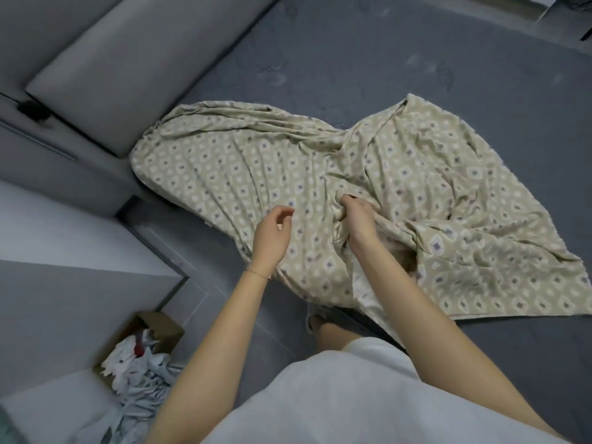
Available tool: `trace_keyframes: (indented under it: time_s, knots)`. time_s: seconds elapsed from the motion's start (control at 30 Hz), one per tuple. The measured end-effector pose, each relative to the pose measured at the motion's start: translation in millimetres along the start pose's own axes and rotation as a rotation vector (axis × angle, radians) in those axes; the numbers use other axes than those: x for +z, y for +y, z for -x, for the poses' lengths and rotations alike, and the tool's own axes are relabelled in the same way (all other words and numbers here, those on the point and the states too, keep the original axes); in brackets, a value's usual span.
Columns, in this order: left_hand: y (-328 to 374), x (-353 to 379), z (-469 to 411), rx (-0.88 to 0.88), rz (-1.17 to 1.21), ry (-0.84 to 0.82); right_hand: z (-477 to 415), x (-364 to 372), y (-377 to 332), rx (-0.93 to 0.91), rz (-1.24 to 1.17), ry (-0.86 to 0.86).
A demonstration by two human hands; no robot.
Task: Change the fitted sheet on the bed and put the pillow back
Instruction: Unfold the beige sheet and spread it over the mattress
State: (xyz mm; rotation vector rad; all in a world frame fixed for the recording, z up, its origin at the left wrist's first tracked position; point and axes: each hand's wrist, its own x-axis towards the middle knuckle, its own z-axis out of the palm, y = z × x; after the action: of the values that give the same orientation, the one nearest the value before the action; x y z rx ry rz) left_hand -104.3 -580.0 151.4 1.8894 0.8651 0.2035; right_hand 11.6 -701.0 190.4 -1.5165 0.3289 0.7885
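Observation:
A beige fitted sheet (243,168) with a diamond pattern lies bunched on the bare grey mattress (384,52). One corner of it is pulled over the mattress corner by the headboard. My right hand (358,219) grips a fold of the sheet near its middle. My left hand (272,238) hovers just to the left, above the sheet, with its fingers loosely curled and holding nothing. No pillow is in view.
A grey padded headboard (128,68) runs along the upper left. On the floor at lower left a cardboard box (153,328) holds crumpled white paper, with a heap of pale grey cloth (144,389) beside it. A grey slipper (315,322) shows by the bed edge.

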Motion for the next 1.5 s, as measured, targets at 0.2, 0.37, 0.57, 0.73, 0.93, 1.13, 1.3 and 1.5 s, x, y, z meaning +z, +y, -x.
trace_keyframes:
  time_s: [0.2,0.37,0.57,0.73,0.93,1.13,1.3,1.5]
  knots:
    - [-13,-73,-74,-0.076,-0.041,0.120,-45,98,-40,0.014,0.095,-0.026]
    - [-34,-122,-153,-0.172,0.021,0.198,-93,166,-73,-0.008,0.167,-0.111]
    - [-60,-163,-275,-0.194,-0.009,0.103,-171,217,-55,0.076,0.231,-0.021]
    - [-97,-196,-380,-0.144,-0.119,-0.099,-228,283,-37,0.183,0.095,0.234]
    - [-153,-225,-494,-0.193,-0.239,-0.309,-289,358,-31,0.106,0.086,0.350]
    - [-245,-221,-578,-0.195,-0.507,-0.361,-371,383,22,0.115,0.264,0.482]
    - [-360,-216,-604,-0.193,-0.957,-0.315,-429,382,108,0.203,0.580,0.421]
    - [-425,-208,-624,0.244,-1.097,-0.076,-474,369,168,0.223,1.234,0.391]
